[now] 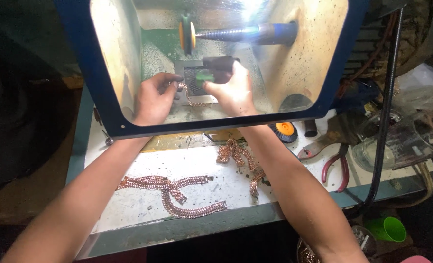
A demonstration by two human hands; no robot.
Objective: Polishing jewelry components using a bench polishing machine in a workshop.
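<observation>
While the left hand [153,100] pinches a chain [192,100] trailing rightward, the right hand [233,90] apparently clenches a green block [205,76].

Dusty white workbench [143,204] with copper-coloured chain bracelets [170,191], red-handled pliers [340,170], orange-centred buffing wheel [285,130].

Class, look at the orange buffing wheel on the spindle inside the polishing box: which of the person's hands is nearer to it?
Left. The left hand sits just below the orange buffing wheel, slightly to its left, holding a chain. The right hand, gripping a green piece, lies lower and further right.
</observation>
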